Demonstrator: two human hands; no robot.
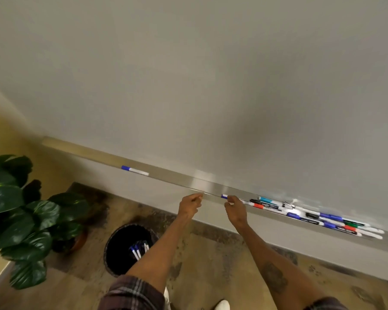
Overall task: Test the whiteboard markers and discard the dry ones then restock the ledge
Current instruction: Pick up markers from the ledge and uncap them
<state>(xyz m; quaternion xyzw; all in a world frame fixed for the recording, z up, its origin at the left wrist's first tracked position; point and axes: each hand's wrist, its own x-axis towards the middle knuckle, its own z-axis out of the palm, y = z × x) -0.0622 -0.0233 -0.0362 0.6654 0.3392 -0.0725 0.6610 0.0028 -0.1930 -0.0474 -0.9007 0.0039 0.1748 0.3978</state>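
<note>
Head view, looking down along a wall. Both forearms reach forward to the front lip of the ledge [177, 178], with the hands close together but apart. The left hand [191, 204] has its fingers curled and its thumb against the forefinger at the lip. Motion blur hides whether it pinches anything. The right hand [235, 210] wraps its fingers round a held marker [224, 196], just above the ledge. Only the blue end shows past the knuckles. That end points left along the ledge, so the long axis appears to run roughly parallel to the ledge.

A lone blue-capped marker [134, 170] lies lengthwise on the ledge well to the left. A cluster of markers [311, 216] with blue, red, green, black and teal caps lies lengthwise to the right of the right hand. The whiteboard [188, 86] above is bare and grey-white.

On the wood-patterned floor [211, 267] stands a dark round bin [115, 247] below the left forearm, with several discarded markers [136, 251] inside. A leafy potted plant [20, 209] stands to its left.
</note>
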